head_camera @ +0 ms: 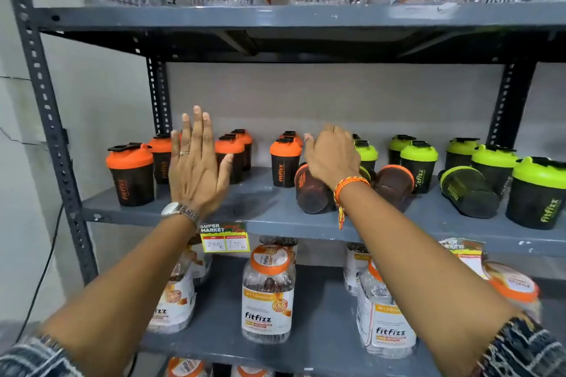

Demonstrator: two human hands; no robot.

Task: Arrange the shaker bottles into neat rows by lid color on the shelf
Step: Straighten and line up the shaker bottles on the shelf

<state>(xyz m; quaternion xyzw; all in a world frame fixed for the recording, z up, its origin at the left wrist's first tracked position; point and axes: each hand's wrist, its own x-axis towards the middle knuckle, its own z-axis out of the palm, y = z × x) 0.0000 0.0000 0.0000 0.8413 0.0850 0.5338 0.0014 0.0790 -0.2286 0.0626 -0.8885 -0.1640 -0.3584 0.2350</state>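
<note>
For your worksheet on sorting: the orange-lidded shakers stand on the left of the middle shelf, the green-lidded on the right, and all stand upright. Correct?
Not all upright. The head view shows two orange-lidded shakers and one green-lidded shaker lying on their sides. The rest is right.

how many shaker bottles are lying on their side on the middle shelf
3: two orange-lidded bottles, one under the right hand, another just right of it, and a green-lidded one further right. Hands may hide more.
</note>
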